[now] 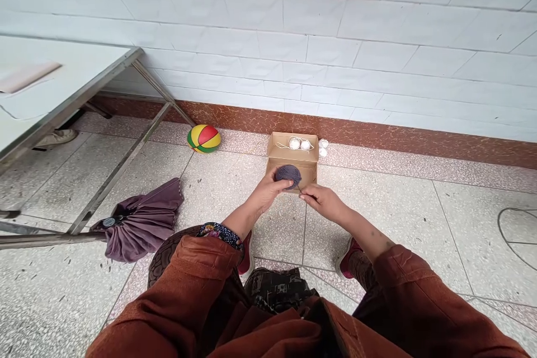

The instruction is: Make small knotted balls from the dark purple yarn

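Observation:
A dark purple-grey ball of yarn point(288, 175) is gripped in my left hand point(268, 190), its thumb across the near side. From the ball a short strand runs to my right hand point(321, 199), whose fingers are pinched on it just right of the ball. Both hands are over the near edge of an open cardboard box point(309, 172). On the box's raised lid lie white yarn balls point(295, 143) with loose strands. More small white balls point(323, 148) sit on the floor beside the lid.
A colourful ball point(204, 139) rests by the tiled wall point(281, 50). To the left stands a metal-framed table point(96, 75), with a folded purple umbrella point(145, 221) on the floor near its leg. A thin cable point(501, 235) loops on the floor at right.

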`<state>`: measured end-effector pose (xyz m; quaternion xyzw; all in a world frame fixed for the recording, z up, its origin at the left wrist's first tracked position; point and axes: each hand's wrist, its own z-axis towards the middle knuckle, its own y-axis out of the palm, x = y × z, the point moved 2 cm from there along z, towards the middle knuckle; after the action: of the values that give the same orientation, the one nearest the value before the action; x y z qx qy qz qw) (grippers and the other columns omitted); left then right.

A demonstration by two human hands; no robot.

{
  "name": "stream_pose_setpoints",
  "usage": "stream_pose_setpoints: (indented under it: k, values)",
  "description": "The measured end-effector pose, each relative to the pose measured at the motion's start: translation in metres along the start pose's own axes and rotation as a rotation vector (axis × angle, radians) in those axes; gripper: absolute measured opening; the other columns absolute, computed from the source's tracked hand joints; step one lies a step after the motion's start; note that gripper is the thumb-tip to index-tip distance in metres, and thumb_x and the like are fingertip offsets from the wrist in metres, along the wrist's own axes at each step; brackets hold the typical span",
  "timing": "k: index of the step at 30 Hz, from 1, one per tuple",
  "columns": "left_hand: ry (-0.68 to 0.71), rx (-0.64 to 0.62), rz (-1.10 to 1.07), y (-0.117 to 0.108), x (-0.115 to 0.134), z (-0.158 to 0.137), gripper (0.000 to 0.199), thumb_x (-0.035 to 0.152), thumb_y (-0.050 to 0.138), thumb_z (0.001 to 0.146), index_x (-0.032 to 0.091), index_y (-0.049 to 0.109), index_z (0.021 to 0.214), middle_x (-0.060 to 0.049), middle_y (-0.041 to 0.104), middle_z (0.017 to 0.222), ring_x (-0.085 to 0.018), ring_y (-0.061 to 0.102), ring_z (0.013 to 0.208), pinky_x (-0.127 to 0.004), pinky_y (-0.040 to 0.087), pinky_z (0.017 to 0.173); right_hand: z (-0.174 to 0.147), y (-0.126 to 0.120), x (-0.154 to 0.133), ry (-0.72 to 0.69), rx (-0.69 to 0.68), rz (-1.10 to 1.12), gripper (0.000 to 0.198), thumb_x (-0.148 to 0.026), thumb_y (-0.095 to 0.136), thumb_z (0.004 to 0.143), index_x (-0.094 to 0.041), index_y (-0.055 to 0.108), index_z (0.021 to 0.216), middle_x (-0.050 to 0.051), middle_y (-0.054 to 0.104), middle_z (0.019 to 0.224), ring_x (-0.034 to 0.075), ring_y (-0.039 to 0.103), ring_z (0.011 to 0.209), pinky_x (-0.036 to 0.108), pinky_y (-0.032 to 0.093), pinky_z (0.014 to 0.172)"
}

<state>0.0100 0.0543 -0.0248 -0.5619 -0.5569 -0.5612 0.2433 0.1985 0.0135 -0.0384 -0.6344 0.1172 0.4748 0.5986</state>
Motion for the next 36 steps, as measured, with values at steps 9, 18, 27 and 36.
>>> stream_pose_setpoints:
  k: [9,18,27,36]
  values:
    - [0.102,-0.084,0.728,0.003,-0.005,-0.003,0.086,0.018,0.076,0.056,0.017,0.048,0.137,-0.010,0.055,0.118,-0.030,0.054,0.112,-0.047,0.039,0.102,0.004,-0.035,-0.024,-0.009,0.177,0.245,0.019,-0.037,0.057,0.095,-0.022,0.067,0.088,0.003,0.066,0.083,0.017,0.061,0.077,0.029,0.048,0.073]
    - [0.008,-0.513,0.047,0.029,0.003,-0.013,0.076,0.019,0.067,0.067,0.026,0.048,0.140,-0.009,0.054,0.137,-0.028,0.051,0.121,-0.041,0.040,0.100,0.002,-0.020,0.017,0.211,0.221,0.068,0.020,-0.028,0.048,0.097,-0.021,0.063,0.086,0.003,0.065,0.083,0.018,0.060,0.079,0.030,0.046,0.074]
    - [-0.051,0.056,0.266,0.009,-0.007,0.004,0.051,0.029,0.070,0.069,0.019,0.055,0.117,-0.010,0.060,0.113,-0.025,0.058,0.100,-0.036,0.051,0.077,-0.009,-0.010,-0.002,0.060,-0.034,0.032,0.019,-0.030,0.049,0.099,-0.021,0.063,0.090,0.003,0.065,0.085,0.017,0.061,0.081,0.029,0.047,0.076]
    - [0.097,-0.184,0.736,0.011,-0.013,0.000,0.077,0.026,0.078,0.061,0.019,0.051,0.134,-0.009,0.057,0.119,-0.029,0.054,0.111,-0.045,0.039,0.102,0.000,-0.033,-0.011,0.133,0.150,0.348,0.020,-0.036,0.058,0.092,-0.019,0.064,0.082,0.001,0.064,0.079,0.016,0.059,0.075,0.028,0.046,0.072]
